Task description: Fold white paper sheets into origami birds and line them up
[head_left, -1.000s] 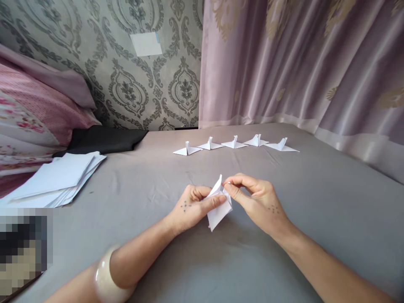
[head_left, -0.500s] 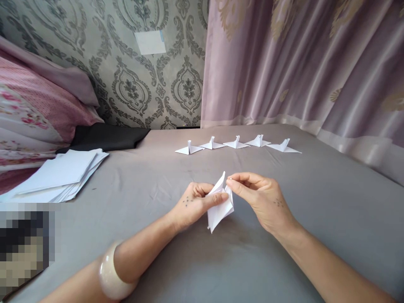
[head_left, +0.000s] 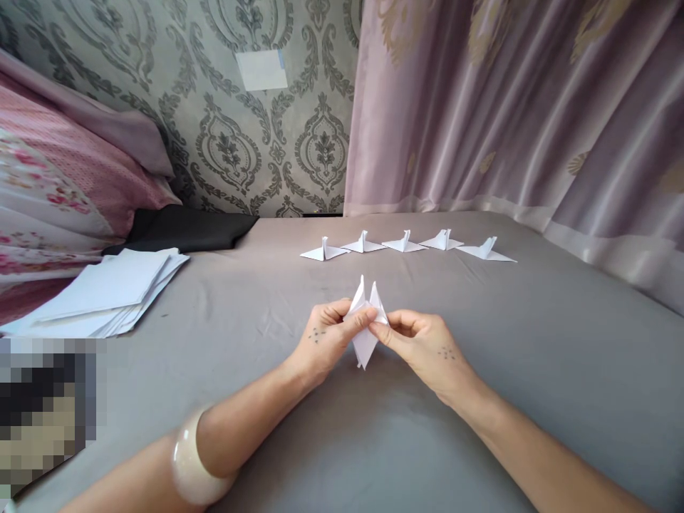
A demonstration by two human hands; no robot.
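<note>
Between my hands is a folded white paper piece, an origami paper crane (head_left: 365,345) in form, with two narrow points sticking up and a wider point hanging down. My left hand (head_left: 330,338) pinches it from the left, thumb across its front. From the right, my right hand (head_left: 422,342) grips its edge with thumb and fingers, the two thumb tips close together. The fingertips behind the paper are hidden. Beyond my hands, several folded white paper cranes (head_left: 405,244) stand in a row on the grey sheet (head_left: 256,427).
A stack of white paper sheets (head_left: 107,285) lies at the left, in front of a folded black cloth (head_left: 192,228). Pink curtains (head_left: 470,107) hang at the back right, beside patterned wallpaper (head_left: 224,149). The lower left corner is blurred out.
My right hand has moved down and left from the upper tip to the paper's side. The two upper points now stand apart, and the paper is more upright.
</note>
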